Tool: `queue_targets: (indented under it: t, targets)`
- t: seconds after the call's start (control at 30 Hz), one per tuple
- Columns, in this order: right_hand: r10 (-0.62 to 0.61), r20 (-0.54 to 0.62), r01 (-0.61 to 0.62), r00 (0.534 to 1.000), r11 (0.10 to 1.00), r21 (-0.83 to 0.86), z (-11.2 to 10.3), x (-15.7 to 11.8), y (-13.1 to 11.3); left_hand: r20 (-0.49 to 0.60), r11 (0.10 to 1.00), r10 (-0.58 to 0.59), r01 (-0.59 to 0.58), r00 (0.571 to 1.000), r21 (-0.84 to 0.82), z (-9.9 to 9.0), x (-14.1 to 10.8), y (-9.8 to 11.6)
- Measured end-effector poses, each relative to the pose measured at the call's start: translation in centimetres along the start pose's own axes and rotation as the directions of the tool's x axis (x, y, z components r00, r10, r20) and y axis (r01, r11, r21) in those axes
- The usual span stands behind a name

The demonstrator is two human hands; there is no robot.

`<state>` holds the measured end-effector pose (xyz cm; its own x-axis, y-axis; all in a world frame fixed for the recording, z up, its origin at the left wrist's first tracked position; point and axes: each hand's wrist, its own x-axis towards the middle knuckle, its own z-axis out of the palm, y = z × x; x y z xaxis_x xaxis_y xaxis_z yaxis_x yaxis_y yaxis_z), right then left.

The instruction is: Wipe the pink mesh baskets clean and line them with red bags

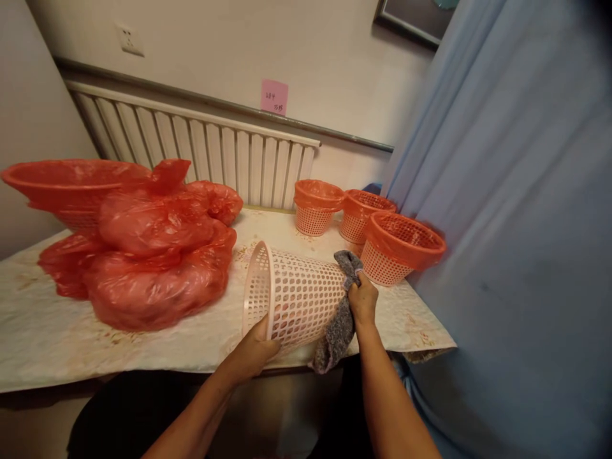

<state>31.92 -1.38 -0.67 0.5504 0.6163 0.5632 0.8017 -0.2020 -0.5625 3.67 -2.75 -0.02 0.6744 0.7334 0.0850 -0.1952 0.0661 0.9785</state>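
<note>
With forearms (388, 389) extended, gripping basket (306, 290) by rim in left hand (258, 347), clutching gray cloth (340, 328) in right hand (364, 298) against base. Holding it sideways over front of table (404, 315), with mouth leftward. Seeing red bags (162, 280) heaped at left, three lined baskets (354, 224) standing farther back at right, then radiator (198, 143) along wall (205, 38) behind.

Basket (308, 294): smooth plastic. Rag (340, 328): rough, matt cloth. Bags (160, 287): glossy, crinkled plastic film.

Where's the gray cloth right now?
In the head view, just right of centre, the gray cloth is in the fingers of the right hand, against the base end of the pale pink perforated basket.
</note>
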Motion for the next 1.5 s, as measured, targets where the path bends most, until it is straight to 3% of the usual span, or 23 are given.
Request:
queue_targets:
  t: [0.13,0.33,0.5,0.63,0.77,0.93,1.5]
  targets:
    - [-0.028,-0.060,0.029,0.998,0.999,0.021,-0.3,-1.8,0.1,0.005,0.999,-0.023,0.023,1.000,0.040,-0.7,0.0,-0.1]
    - [-0.047,-0.138,0.062,0.989,0.993,0.103,0.5,-5.5,-1.8,-0.020,0.995,-0.042,0.044,0.999,0.088,-0.9,0.0,0.2]
    - [-0.185,-0.148,0.213,0.972,0.956,0.201,1.7,-9.9,-5.8,0.029,0.999,-0.051,0.051,0.998,0.012,-1.0,0.5,-0.3]
    - [-0.342,-0.101,0.357,0.934,0.889,0.288,1.4,-12.7,-10.0,0.011,0.999,-0.045,0.045,0.999,0.023,-1.2,0.6,-0.9]
    - [-0.439,-0.090,0.443,0.894,0.834,0.329,0.6,-12.3,-13.3,-0.042,0.988,-0.016,0.022,0.999,0.152,-1.5,0.2,-0.9]
    - [-0.493,-0.036,0.476,0.869,0.814,0.333,0.5,-9.9,-15.5,-0.097,0.963,0.011,0.015,0.995,0.269,-1.5,-0.2,-0.9]
    - [-0.484,-0.066,0.478,0.873,0.822,0.310,1.3,-11.7,-14.3,-0.082,0.935,-0.019,0.047,0.996,0.352,-1.5,-0.9,-2.4]
